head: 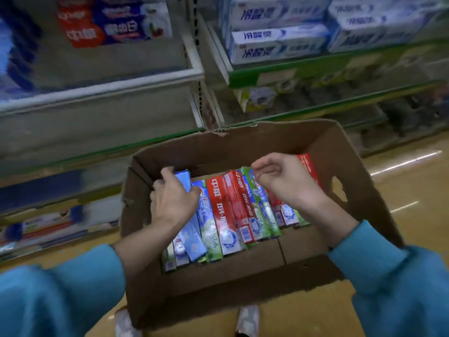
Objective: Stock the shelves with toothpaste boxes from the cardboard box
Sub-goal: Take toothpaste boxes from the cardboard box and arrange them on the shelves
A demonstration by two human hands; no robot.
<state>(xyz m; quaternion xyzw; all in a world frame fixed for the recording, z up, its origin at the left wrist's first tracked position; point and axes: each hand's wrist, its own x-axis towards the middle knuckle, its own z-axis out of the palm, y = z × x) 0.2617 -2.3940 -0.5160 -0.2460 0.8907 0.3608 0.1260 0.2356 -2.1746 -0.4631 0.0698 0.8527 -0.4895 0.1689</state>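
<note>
An open brown cardboard box (243, 271) sits on the floor below me, holding several toothpaste boxes in red, blue and green lying side by side. My left hand (173, 199) is inside at the left end, fingers wrapped around a light blue toothpaste box (192, 239) that lies tilted over the others. My right hand (284, 177) hovers over the right half of the row, fingers loosely curled with nothing in them, above a green box (263, 215). A red box (222, 205) lies in the middle.
Store shelves (102, 86) rise ahead, blurred by motion. Red and blue toothpaste packs (114, 20) stand on the upper left shelf, white and blue packs (279, 42) on the upper right. Green-edged lower shelves (303, 69) hold more goods. Yellowish floor (413, 190) lies to the right.
</note>
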